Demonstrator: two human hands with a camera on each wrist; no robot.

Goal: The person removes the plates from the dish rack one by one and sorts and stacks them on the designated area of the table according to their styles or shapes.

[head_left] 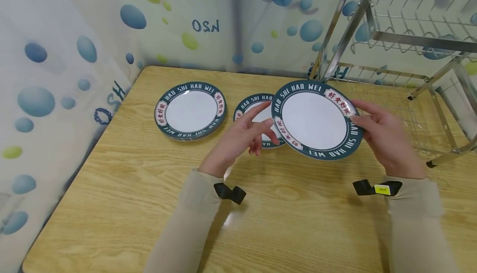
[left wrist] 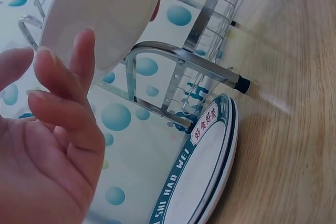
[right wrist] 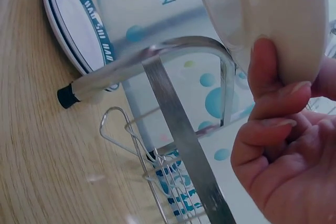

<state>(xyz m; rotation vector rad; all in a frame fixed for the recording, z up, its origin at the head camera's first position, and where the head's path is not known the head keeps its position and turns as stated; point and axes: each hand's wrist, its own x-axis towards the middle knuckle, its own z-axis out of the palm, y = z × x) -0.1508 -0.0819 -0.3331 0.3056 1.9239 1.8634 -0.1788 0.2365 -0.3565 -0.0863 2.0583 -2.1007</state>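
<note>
A round plate (head_left: 314, 115) with a white centre and a dark green lettered rim is held up, tilted, above the table. My right hand (head_left: 387, 136) pinches its right edge, thumb on the upper face and fingers underneath. By the plate's left edge is my left hand (head_left: 246, 136), its fingers spread and loosely bent; in the left wrist view they appear apart from the plate's pale underside (left wrist: 102, 14). Behind that hand lie smaller-looking matching plates (head_left: 253, 99), partly hidden, two rims showing in the left wrist view. Farther left sits another stack of such plates (head_left: 190, 111).
A metal wire dish rack (head_left: 410, 37) with tiers stands at the right, its black-capped foot (head_left: 430, 164) on the wooden table (head_left: 123, 190). A curtain (head_left: 242, 24) with blue and green dots hangs along the back and left edges.
</note>
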